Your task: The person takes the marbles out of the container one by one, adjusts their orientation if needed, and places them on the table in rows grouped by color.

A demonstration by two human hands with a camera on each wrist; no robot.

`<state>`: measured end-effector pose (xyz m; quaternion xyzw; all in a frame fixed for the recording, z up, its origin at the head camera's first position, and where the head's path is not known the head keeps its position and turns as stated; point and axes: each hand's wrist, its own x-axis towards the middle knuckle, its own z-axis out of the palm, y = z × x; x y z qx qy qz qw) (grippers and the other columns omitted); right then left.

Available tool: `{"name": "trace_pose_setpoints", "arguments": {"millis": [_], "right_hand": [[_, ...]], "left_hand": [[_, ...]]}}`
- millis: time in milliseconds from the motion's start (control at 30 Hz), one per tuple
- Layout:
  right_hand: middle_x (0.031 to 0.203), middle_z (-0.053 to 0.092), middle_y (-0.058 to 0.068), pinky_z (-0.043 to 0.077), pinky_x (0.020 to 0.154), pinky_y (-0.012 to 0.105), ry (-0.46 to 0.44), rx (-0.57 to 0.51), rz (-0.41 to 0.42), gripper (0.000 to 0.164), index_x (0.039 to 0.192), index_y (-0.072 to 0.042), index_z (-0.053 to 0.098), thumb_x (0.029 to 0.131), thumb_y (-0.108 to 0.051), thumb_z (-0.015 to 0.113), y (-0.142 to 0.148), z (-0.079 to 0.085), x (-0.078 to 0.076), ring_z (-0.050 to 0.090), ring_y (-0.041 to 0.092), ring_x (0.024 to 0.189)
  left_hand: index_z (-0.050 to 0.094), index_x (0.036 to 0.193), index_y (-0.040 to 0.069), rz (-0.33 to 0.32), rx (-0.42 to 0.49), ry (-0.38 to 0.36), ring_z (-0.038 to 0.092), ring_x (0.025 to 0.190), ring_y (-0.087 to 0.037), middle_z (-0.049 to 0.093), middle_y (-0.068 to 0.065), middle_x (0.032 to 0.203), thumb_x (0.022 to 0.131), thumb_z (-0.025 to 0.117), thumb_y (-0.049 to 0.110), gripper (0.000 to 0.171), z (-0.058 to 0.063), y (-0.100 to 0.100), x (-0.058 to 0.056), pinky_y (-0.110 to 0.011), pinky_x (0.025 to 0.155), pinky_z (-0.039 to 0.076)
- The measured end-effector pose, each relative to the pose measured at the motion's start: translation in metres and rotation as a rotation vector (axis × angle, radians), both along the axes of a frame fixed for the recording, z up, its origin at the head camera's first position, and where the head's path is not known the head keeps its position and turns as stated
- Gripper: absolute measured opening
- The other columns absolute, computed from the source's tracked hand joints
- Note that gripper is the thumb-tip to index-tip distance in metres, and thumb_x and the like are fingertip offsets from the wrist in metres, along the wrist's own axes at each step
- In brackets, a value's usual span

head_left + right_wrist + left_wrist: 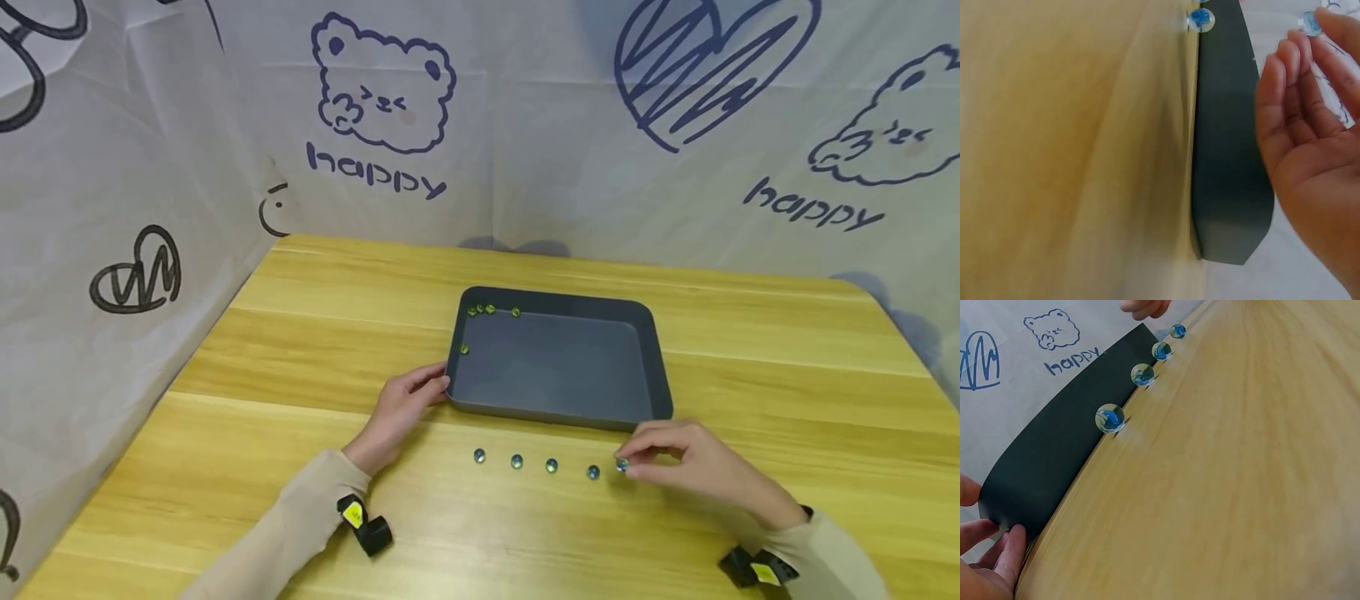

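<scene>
My right hand (697, 462) pinches a clear blue-swirled marble (1312, 24) between thumb and finger, just in front of the tray's near right corner. Its other fingers curve loosely in the right wrist view. A row of similar marbles (552, 466) lies on the table along the near side of the dark grey tray (555, 367). Inside the tray, several yellow-green marbles (491, 309) sit near the far left corner and left wall. The left hand (401, 408) rests its fingertips against the outside of the tray's left wall, near the front corner.
The wooden table (315, 350) extends around the tray on all sides. Behind it and to the left hangs a white cloth (525, 167) with bear and heart drawings. A wrist camera with a dark strap (367, 529) is on the left sleeve.
</scene>
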<state>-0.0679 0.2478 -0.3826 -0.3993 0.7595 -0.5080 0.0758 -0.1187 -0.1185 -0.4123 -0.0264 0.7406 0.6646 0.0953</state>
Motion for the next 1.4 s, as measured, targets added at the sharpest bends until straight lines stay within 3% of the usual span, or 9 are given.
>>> {"name": "trace_pose_setpoints", "arguments": {"millis": [200,433,600,933,1400], "right_hand": [[0.097,0.069,0.005,0.052,0.060,0.027,-0.043,0.010,0.018,0.029,0.108,-0.002,0.072,0.084,0.012,0.066,0.006,-0.001,-0.001,0.061,0.014,0.079],[0.099,0.070,0.003,0.056,0.068,0.027,-0.124,0.156,0.028,0.017,0.104,-0.003,0.074,0.089,-0.002,0.068,0.010,0.000,-0.002,0.064,0.011,0.086],[0.098,0.070,0.001,0.057,0.069,0.027,-0.179,0.193,0.038,0.016,0.104,-0.002,0.074,0.090,-0.005,0.068,0.011,-0.004,-0.004,0.064,0.009,0.085],[0.092,0.069,0.001,0.054,0.063,0.024,-0.080,0.197,-0.013,0.017,0.103,-0.004,0.075,0.087,-0.003,0.070,0.014,-0.014,-0.006,0.060,0.007,0.078],[0.084,0.065,-0.005,0.052,0.057,0.023,-0.040,0.243,-0.031,0.014,0.098,-0.003,0.076,0.085,-0.002,0.073,0.014,-0.018,-0.007,0.059,0.005,0.072]], "left_hand": [[0.055,0.134,-0.002,-0.017,0.007,-0.003,0.061,0.108,-0.026,0.054,-0.019,0.134,0.098,0.055,0.014,0.039,0.001,0.002,-0.001,-0.036,0.097,0.048],[0.055,0.134,-0.002,-0.002,0.002,-0.013,0.061,0.109,-0.027,0.054,-0.019,0.134,0.098,0.056,0.014,0.039,0.002,0.001,0.000,-0.036,0.097,0.048],[0.055,0.135,-0.002,-0.006,0.003,-0.017,0.061,0.110,-0.027,0.053,-0.019,0.135,0.099,0.055,0.014,0.039,0.000,0.000,-0.001,-0.037,0.098,0.047],[0.054,0.135,-0.002,-0.018,0.008,-0.013,0.061,0.110,-0.027,0.053,-0.018,0.136,0.099,0.054,0.015,0.040,-0.001,-0.001,-0.002,-0.038,0.100,0.045],[0.053,0.136,-0.002,-0.028,0.021,-0.014,0.059,0.113,-0.029,0.051,-0.020,0.137,0.099,0.054,0.015,0.040,0.000,0.000,-0.001,-0.037,0.101,0.045]]}}
